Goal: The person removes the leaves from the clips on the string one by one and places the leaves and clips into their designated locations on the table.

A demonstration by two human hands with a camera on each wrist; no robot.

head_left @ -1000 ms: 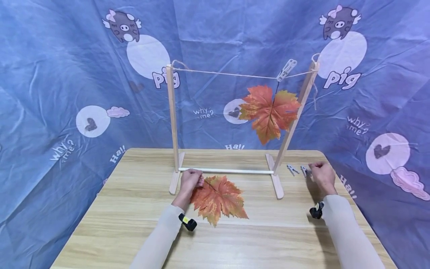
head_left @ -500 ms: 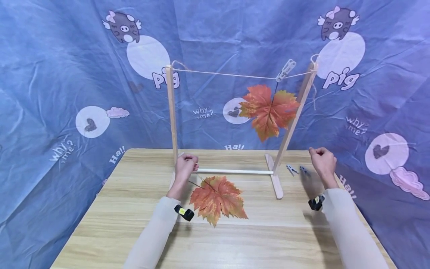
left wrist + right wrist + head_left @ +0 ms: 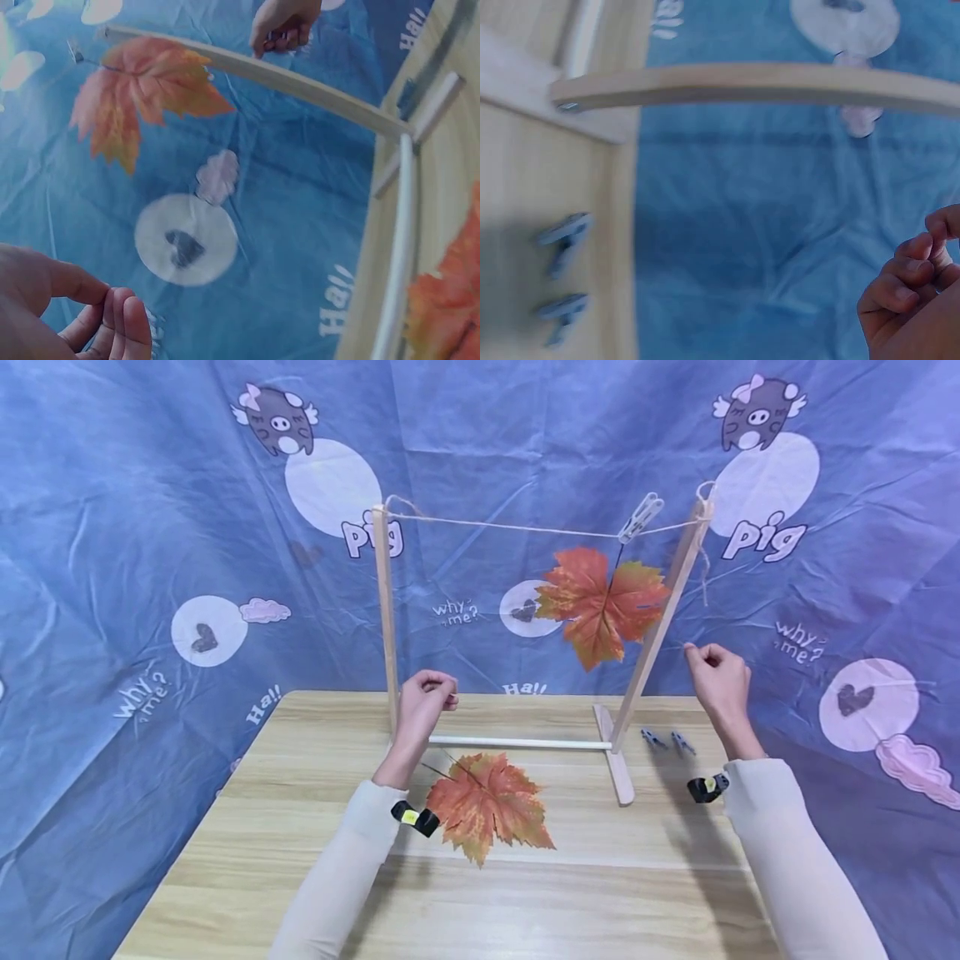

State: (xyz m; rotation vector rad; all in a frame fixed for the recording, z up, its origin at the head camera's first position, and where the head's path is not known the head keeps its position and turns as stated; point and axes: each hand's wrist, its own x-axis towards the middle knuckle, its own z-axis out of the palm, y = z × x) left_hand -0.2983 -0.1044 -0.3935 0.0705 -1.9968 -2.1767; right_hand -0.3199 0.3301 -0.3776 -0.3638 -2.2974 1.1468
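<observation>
My left hand (image 3: 426, 697) is raised in front of the wooden rack's left post, fingers curled and thumb meeting them; the left wrist view shows nothing between them. Below it, an orange-red maple leaf (image 3: 487, 802) lies on the table with two thin dark stems pointing left. My right hand (image 3: 720, 681) hovers right of the rack, above two grey-blue clothespins (image 3: 652, 740) on the table. Its fingers (image 3: 900, 281) are curled, and I see nothing held. Another maple leaf (image 3: 600, 602) hangs by its stem from a white clothespin (image 3: 641, 518) on the string (image 3: 510, 527).
The wooden rack has a left post (image 3: 386, 610), a right post (image 3: 660, 627) and a white crossbar (image 3: 525, 743) low between them. Its right foot (image 3: 618, 777) rests on the wooden table (image 3: 570, 893). A blue printed cloth (image 3: 465, 443) stands behind and at both sides.
Both hands have risen: the left from the stems of the leaf on the table, the right from beside the two clothespins. That leaf and those clothespins have stayed put.
</observation>
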